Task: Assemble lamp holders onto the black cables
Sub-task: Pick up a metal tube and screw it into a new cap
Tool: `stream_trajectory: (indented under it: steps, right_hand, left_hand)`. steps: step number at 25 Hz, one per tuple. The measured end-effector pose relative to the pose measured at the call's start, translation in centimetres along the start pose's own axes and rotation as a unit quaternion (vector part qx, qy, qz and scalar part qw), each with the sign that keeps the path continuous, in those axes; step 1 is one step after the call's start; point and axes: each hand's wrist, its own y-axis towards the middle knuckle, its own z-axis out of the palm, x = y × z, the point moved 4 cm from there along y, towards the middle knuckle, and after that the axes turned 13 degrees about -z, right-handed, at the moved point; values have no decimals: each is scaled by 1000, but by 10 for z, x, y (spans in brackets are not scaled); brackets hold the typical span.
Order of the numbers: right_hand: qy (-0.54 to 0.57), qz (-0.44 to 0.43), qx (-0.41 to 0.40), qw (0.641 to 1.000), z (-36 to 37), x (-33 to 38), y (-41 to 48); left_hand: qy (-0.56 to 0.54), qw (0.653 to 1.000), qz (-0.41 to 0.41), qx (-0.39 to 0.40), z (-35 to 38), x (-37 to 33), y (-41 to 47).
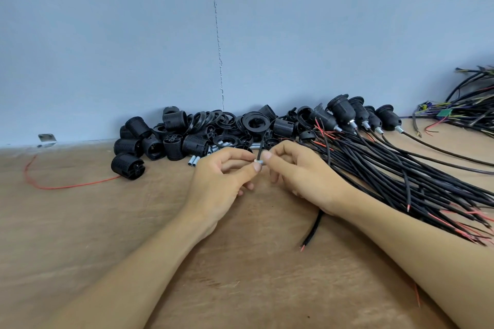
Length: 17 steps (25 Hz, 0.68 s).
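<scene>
Black parts mostly; our left hand [222, 181] pinches a metal tube [258, 161] at centre; our right hand [302, 171] grips the black cable [261, 145] meeting it; lamp holders [187, 139] piled at 12 o'clock; cable bundle [401, 179] at 3 o'clock on the wooden table [240, 275].

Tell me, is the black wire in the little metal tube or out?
In, it seems: the wire rises from the tube that the left hand and right hand pinch.

Matt ribbed black plastic lamp holders [195, 145], shiny metal tubes [194, 160], rough brown wooden table [240, 275].
</scene>
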Motion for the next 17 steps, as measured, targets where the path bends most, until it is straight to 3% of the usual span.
stream_trajectory:
  steps: [3,8,14,17]
  right_hand:
    - [-8,-21,23,999,0,1,-3]
    - [0,17,10,1000,0,1,-2]
    - [20,33,-30,999,-1,0,-1]
    - [-61,30,-82,994,-5,-1,0]
  left_hand:
    - [8,1000,10,0,1,-1,-2]
    - [28,999,35,-4,1,-3,-3]
    - [179,978,45,-99,-5,0,6]
    - [283,948,73,-124,-2,-1,13]
